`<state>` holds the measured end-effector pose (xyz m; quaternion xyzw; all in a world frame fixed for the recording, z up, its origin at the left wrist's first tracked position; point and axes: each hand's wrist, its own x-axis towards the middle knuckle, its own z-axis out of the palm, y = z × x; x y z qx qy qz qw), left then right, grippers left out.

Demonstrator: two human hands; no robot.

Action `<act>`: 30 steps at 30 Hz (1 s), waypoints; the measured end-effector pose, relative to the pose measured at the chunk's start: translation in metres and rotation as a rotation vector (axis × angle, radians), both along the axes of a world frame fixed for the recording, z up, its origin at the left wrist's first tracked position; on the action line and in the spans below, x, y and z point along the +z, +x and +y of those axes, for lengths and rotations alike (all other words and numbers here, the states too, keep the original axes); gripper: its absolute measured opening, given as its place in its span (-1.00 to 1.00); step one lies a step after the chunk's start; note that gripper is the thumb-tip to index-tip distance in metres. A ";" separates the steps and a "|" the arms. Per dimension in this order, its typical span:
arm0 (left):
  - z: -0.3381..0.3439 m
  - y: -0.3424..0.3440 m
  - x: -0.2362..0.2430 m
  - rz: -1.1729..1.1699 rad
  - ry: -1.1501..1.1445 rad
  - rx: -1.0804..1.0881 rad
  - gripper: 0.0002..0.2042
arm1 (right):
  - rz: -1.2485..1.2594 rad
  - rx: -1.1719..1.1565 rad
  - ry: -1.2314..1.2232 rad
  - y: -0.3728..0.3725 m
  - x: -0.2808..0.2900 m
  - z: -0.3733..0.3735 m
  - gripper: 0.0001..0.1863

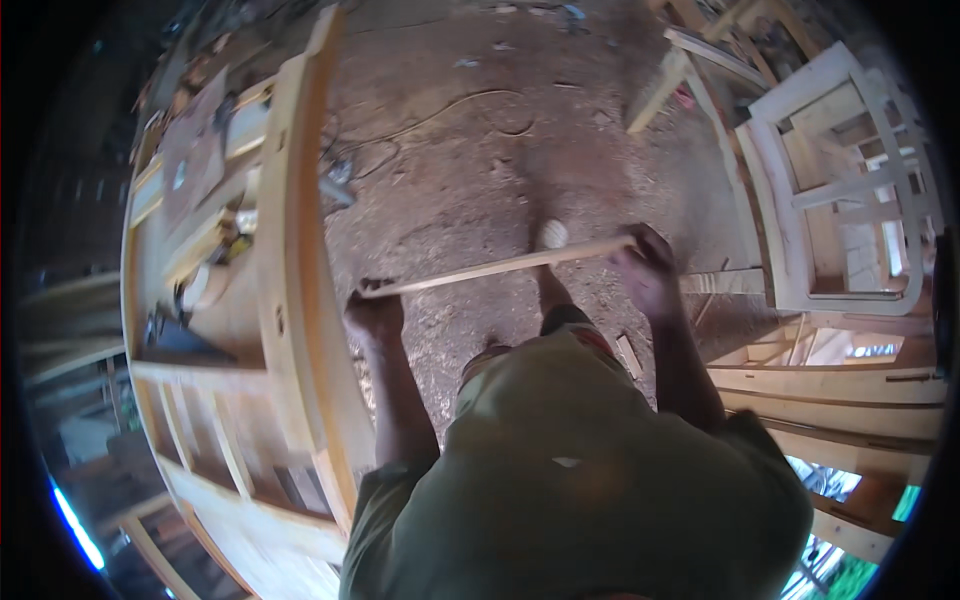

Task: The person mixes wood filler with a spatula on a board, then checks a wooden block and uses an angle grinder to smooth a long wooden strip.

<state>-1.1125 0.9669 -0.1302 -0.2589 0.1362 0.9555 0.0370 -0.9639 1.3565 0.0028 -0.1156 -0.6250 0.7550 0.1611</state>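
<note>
Dirt floor [470,190] with a loose cable [440,112], probably wood scraps [628,355].

2 hands [373,312], 1 wooden strip [500,268], perhaps 2 wooden frames [300,250], 1 cable [440,110].

No packages, labels, signs or screens show anywhere in this workshop view, whether near, far, left or right.

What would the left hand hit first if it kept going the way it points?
Probably the big wooden frame just beyond it: the left hand, gripping one end of a thin strip, points up and left. Depth is hard to judge.
</note>
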 end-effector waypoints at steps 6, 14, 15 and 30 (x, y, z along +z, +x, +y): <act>0.011 -0.034 -0.129 -0.435 -0.024 0.018 -0.80 | 0.073 0.464 -0.012 -0.158 0.022 0.045 -0.69; 0.150 -0.094 -0.051 -0.432 -1.158 -0.307 -0.72 | 0.134 0.520 -0.313 -0.313 0.014 0.098 -0.74; 0.164 -0.110 -0.037 -0.280 -1.262 -0.547 -0.65 | 0.134 0.390 -0.608 -0.333 0.014 0.097 -0.74; 0.351 -0.448 0.076 0.697 -1.400 -1.046 -0.34 | 0.044 0.434 -0.592 -0.593 0.012 0.167 -0.61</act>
